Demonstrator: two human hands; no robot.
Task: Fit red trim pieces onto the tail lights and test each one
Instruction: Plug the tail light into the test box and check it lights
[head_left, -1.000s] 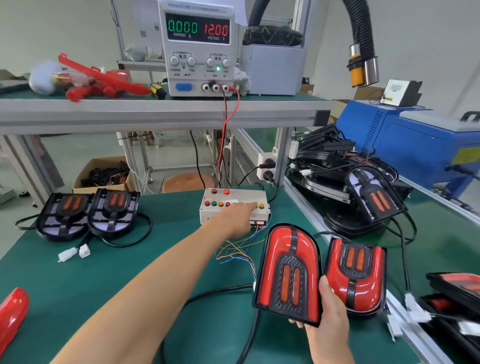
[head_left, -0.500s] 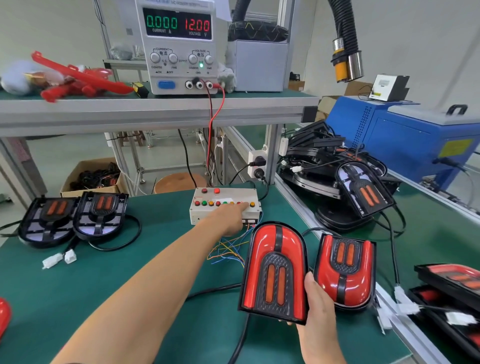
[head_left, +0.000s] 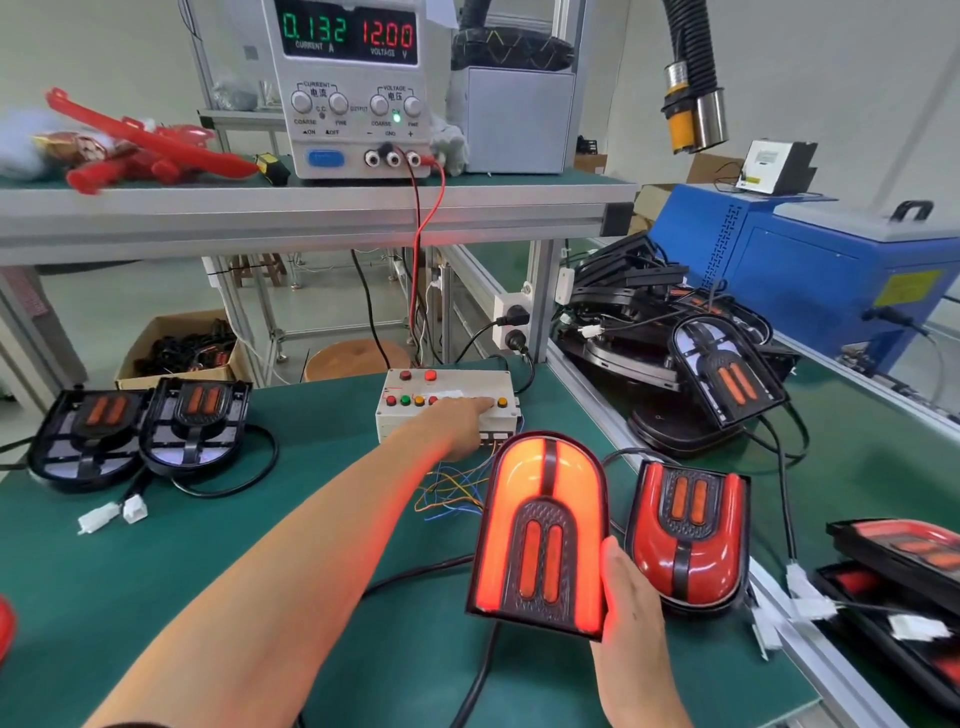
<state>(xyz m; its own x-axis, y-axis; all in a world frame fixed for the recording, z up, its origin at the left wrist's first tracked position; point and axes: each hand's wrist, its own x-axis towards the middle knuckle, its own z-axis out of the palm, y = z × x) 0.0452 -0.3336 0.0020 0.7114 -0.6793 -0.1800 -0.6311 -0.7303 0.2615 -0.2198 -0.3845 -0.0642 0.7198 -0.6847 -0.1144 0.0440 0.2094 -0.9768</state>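
We are testing a light. Our left hand (head_left: 457, 423) reaches out to about 12 o'clock and rests on the button box (head_left: 448, 402). One finger is stretched out straight and seems to press a button near the right end of the row. We cannot see which button, because the hand hides it.

Our right hand (head_left: 626, 597) is close to us, at about 5 o'clock. Its thumb and fingers are wrapped round the right edge of the glowing tail light (head_left: 543, 530) and hold it up, tipped toward us. Its round end points to 12 o'clock and its flat end points back at us. So its long way runs from us toward the box. The red trim is on it and shines bright. A dark cable hangs from its bottom.

The second tail light (head_left: 688, 535) has red trim too, and it is dark. It lies just beside the glowing one, at 3 o'clock from it, and the right hand is the nearer one. It sits near the table's metal edge (head_left: 810, 639), so there is little room on that side.

The green mat (head_left: 249, 561) at 9 o'clock has lots of open room. Two untrimmed lights (head_left: 140, 426) sit far off at 10 o'clock. The power supply (head_left: 353, 78) shows some current, so we think the light works.
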